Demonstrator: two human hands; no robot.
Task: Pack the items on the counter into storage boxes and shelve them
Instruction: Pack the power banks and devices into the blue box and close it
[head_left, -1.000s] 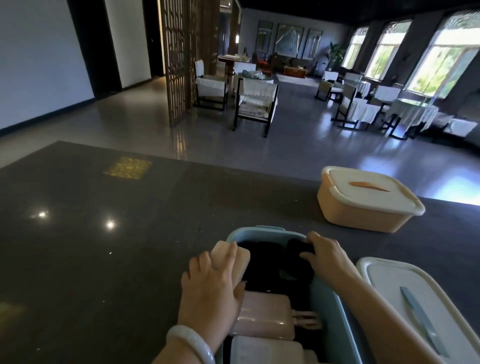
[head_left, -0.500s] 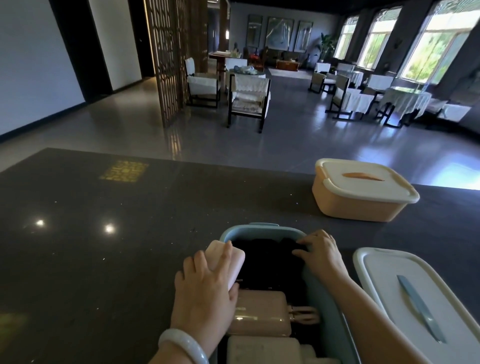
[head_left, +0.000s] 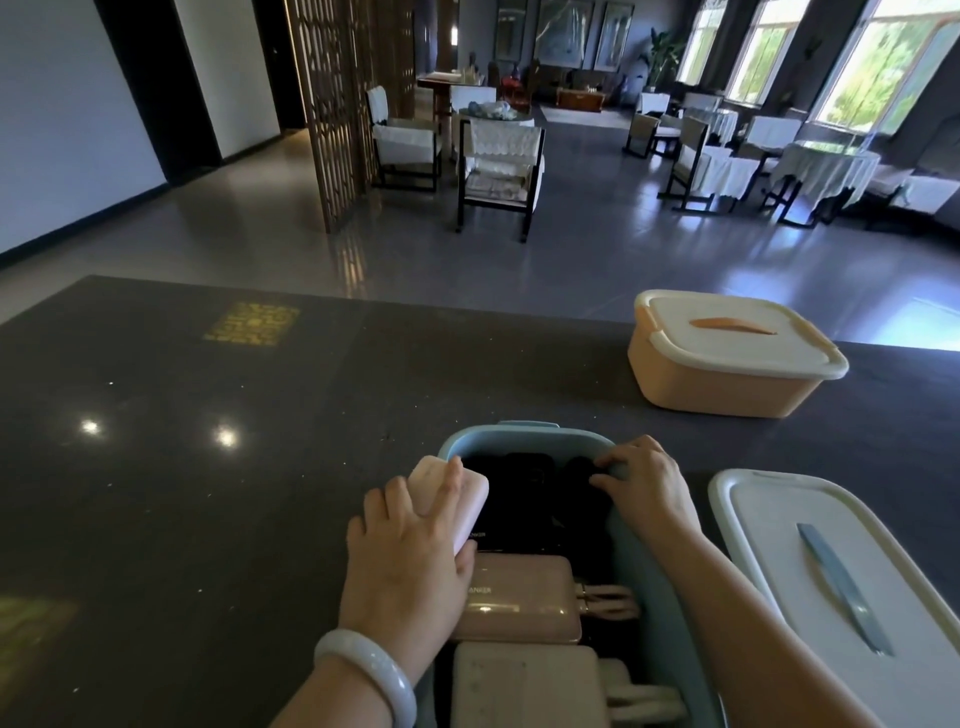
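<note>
An open light-blue storage box (head_left: 498, 434) stands at the near edge of the dark counter (head_left: 208, 467). Inside lie a black power bank (head_left: 514, 499), a pink power bank (head_left: 524, 597) with a cable, and a cream power bank (head_left: 524, 686). My left hand (head_left: 410, 551) holds a pale pink power bank (head_left: 465, 491) tilted over the box's left rim. My right hand (head_left: 649, 480) reaches into the far right corner, its fingers curled on a small black item (head_left: 579, 467) there.
The box's white lid (head_left: 841, 582) with a blue handle lies to the right. A closed orange box (head_left: 727, 358) with a white lid sits further back right. Beyond the counter are chairs (head_left: 498, 166) and covered tables on the floor.
My right hand has pushed the black item down into the box's far right corner. My left hand has kept the pale pink power bank over the left rim. The view has shifted a little.
</note>
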